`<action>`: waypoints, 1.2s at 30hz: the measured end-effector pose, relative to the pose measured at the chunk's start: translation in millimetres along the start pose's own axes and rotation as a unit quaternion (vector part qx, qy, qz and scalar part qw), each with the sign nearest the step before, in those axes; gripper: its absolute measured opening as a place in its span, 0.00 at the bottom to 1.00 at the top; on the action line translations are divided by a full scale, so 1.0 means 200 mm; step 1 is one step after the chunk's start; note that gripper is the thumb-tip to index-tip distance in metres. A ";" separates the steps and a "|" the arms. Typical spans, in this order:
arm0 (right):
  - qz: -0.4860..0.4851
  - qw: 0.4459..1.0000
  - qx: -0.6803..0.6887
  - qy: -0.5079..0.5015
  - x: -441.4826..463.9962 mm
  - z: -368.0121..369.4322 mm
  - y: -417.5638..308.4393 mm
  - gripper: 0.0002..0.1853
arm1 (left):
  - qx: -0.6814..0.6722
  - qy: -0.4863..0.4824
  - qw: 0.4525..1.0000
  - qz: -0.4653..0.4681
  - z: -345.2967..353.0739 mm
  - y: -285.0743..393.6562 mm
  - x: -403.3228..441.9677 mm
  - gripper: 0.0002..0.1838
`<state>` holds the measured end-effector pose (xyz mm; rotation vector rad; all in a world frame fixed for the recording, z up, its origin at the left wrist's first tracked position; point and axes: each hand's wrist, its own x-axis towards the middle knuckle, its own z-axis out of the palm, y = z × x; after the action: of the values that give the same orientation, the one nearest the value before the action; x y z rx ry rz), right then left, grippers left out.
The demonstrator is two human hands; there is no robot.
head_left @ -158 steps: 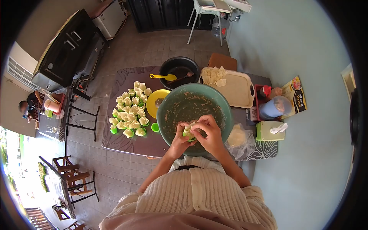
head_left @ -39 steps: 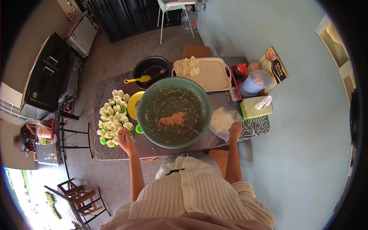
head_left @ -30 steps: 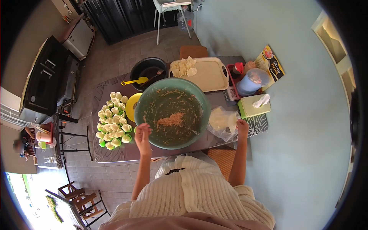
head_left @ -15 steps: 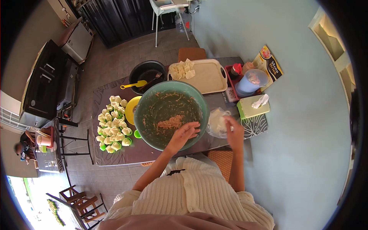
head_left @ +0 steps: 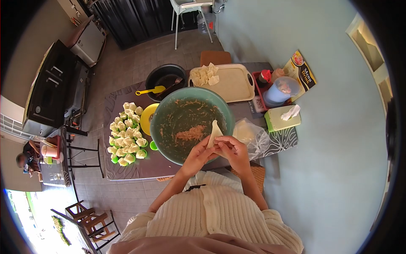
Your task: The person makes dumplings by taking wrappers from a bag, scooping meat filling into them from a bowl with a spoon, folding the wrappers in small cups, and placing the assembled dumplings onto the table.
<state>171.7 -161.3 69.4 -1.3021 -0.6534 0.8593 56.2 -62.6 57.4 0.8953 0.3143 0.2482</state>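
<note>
While left fingers [head_left: 204, 147] and right fingers [head_left: 231, 144] pinch a wrapper [head_left: 214, 132] | dark table [head_left: 153, 167] stands on tiled floor [head_left: 134, 192]

A thin, pale wrapper [head_left: 214, 133], narrow tip pointing forward, over the right part of the green basin [head_left: 153, 131]

Casual eatery, drinks menu [head_left: 301, 76], tissue box [head_left: 281, 120], high chair [head_left: 191, 6], second table [head_left: 51, 170]

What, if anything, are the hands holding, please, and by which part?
Both hands hold a pale wrapper by its lower part, the end nearer the body, leaving the pointed tip free over the green basin.
</note>
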 end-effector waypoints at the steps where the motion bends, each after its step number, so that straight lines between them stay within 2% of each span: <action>1: -0.004 1.000 0.012 -0.001 0.00 0.01 0.00 0.09 | -0.001 0.002 1.000 0.001 0.00 0.00 0.00 0.24; 4: -0.003 0.999 0.032 -0.008 0.01 0.01 0.02 0.07 | -0.012 -0.020 1.000 -0.001 -0.01 0.02 -0.02 0.25; 7: -0.017 1.000 0.002 -0.017 0.01 0.02 0.00 0.06 | 0.052 -0.062 0.997 0.016 -0.02 0.04 -0.03 0.27; 9: -0.035 0.999 -0.034 -0.024 0.01 0.03 -0.02 0.06 | 0.153 -0.085 0.982 0.066 -0.07 0.00 -0.03 0.30; 13: -0.038 0.997 -0.031 -0.060 0.01 0.04 -0.08 0.11 | 0.176 -0.072 0.979 0.067 -0.05 0.04 -0.05 0.33; 15: -0.041 0.995 -0.044 -0.076 0.01 0.05 -0.08 0.12 | 0.251 -0.073 0.962 0.082 -0.08 0.03 -0.05 0.35; 24: -0.083 0.990 -0.102 -0.052 0.01 0.07 -0.09 0.13 | 0.243 -0.076 0.967 0.028 -0.08 0.05 -0.07 0.38; 31: -0.094 0.986 -0.128 -0.046 0.01 0.08 -0.09 0.14 | 0.289 -0.070 0.954 0.031 -0.07 0.05 -0.07 0.40; 33: -0.099 0.985 -0.136 -0.043 0.01 0.09 -0.09 0.14 | 0.312 -0.045 0.941 0.124 -0.05 0.03 -0.06 0.43; 36: -0.105 0.984 -0.136 -0.038 0.01 0.09 -0.08 0.14 | 0.289 -0.052 0.948 0.122 -0.08 0.00 -0.05 0.44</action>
<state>160.9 -151.2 87.3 -1.4185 -0.9762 0.6643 41.5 -55.0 49.4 1.5287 0.1748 0.3441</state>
